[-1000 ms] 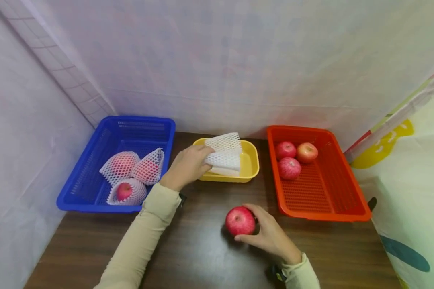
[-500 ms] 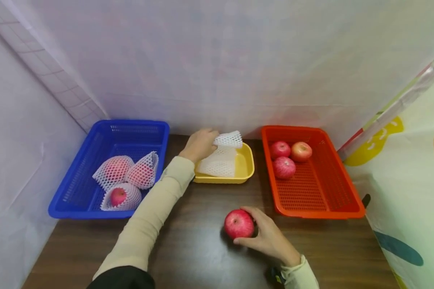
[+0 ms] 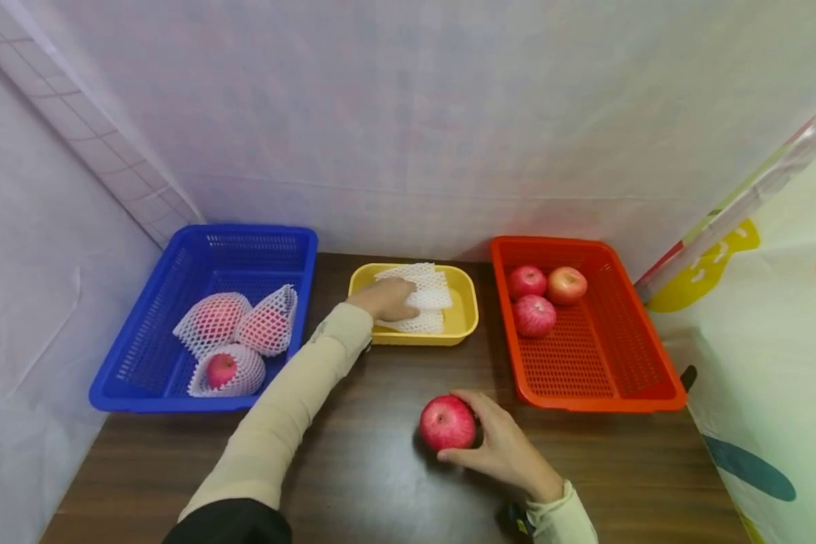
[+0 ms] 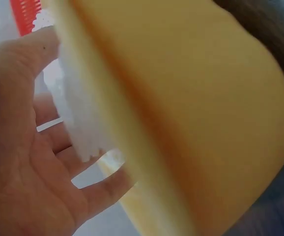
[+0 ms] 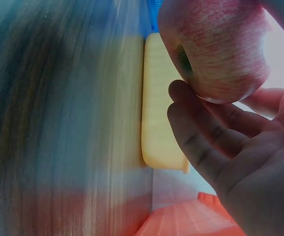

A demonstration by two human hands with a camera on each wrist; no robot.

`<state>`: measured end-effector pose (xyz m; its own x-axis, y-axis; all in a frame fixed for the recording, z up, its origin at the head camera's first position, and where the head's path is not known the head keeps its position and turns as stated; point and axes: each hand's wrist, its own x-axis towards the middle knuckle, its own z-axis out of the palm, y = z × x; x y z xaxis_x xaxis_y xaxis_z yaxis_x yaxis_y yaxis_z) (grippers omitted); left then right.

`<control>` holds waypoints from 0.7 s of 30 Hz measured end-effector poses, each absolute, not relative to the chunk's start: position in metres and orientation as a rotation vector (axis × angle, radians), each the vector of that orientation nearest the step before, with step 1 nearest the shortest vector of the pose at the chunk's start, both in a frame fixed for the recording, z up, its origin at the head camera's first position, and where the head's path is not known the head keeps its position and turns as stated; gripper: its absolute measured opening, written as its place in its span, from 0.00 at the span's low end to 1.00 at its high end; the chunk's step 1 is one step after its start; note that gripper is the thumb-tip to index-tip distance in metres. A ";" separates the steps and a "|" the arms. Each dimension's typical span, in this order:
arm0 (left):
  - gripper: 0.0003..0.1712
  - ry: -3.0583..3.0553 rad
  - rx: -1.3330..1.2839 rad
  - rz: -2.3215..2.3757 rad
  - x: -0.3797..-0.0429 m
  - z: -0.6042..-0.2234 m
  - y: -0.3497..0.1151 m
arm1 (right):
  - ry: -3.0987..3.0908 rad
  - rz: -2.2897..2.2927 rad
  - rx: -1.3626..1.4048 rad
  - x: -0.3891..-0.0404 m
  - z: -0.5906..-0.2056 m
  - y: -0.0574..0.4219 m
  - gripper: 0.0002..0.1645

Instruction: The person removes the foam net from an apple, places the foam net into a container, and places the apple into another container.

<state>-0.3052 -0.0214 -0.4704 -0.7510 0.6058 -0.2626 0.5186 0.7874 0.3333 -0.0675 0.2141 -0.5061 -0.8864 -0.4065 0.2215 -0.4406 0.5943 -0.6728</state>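
Note:
My right hand (image 3: 506, 446) holds a red apple (image 3: 447, 423) between thumb and fingers, low over the table. In the right wrist view, several fingers (image 5: 206, 142) lie under and along the apple (image 5: 220, 49). My left hand (image 3: 386, 298) reaches into the yellow tray (image 3: 464, 321), among white foam fruit nets (image 3: 431, 298). The left wrist view has a foam net (image 4: 78, 108) between the thumb and fingers of the left hand (image 4: 43, 142); the tray's wall (image 4: 196, 98) hides part of the fingertips.
A blue basket (image 3: 197, 249) at the left contains three apples in foam nets (image 3: 216, 321). The red basket (image 3: 619, 370) at the right contains three bare apples (image 3: 534, 316). White cloth walls (image 3: 408, 151) stand behind and beside the brown table (image 3: 353, 468).
My left hand has lowered a raised foam net into the yellow tray and moved slightly toward me. My right hand with the apple has stayed almost in place.

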 end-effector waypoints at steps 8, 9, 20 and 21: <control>0.37 2.768 0.849 0.353 -0.284 -0.433 -0.032 | -2.750 1.164 0.735 -0.070 -0.502 0.216 0.53; 0.37 2.793 0.850 0.363 -0.279 -0.427 -0.034 | -2.749 1.164 0.736 -0.070 -0.502 0.216 0.53; 0.33 2.956 0.840 0.441 -0.207 -0.417 -0.066 | -2.744 1.193 0.767 -0.071 -0.501 0.212 0.53; 0.33 2.959 0.835 0.443 -0.198 -0.418 -0.068 | -2.743 1.192 0.771 -0.071 -0.501 0.211 0.52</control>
<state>-0.1975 -0.0682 -0.4182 -0.8548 0.5171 0.0435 0.5072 0.8147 0.2811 -0.0705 0.2113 -0.5011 -0.8741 -0.4224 0.2399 -0.4636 0.5777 -0.6718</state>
